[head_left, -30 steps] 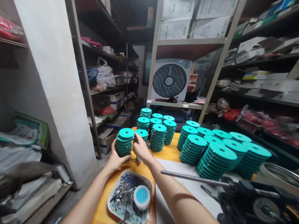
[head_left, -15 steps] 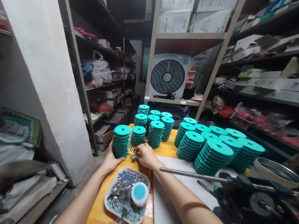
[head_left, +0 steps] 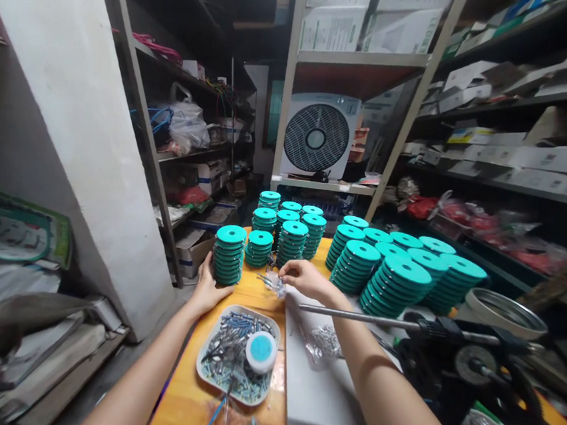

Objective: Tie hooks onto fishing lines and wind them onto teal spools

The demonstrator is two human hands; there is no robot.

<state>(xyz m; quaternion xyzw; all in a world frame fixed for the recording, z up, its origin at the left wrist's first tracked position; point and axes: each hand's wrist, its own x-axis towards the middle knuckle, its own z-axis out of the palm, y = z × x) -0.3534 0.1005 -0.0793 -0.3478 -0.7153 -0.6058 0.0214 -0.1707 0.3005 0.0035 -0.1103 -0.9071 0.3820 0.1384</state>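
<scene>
My left hand curves around the lower left side of a stack of green spools, thumb along its front base. Between thumb and fingertips of my right hand is a small clear plastic bag, with thin metal pieces beside or in it; which, I cannot tell. Nearer me lies a white tray of screws and small metal parts, and a round tub with a blue lid sits in it. Other green spool stacks stand just behind my hands.
Larger green spool stacks fill the right side of the yellow table. A black machine with a long metal rod reaches in beneath my right forearm. A bag of metal pieces lies on a white board. Shelves and a box fan stand behind.
My right hand has moved right, away from the left stack, with the plastic bag. My left hand stays at its stack. The bag of metal pieces on the board has come into view.
</scene>
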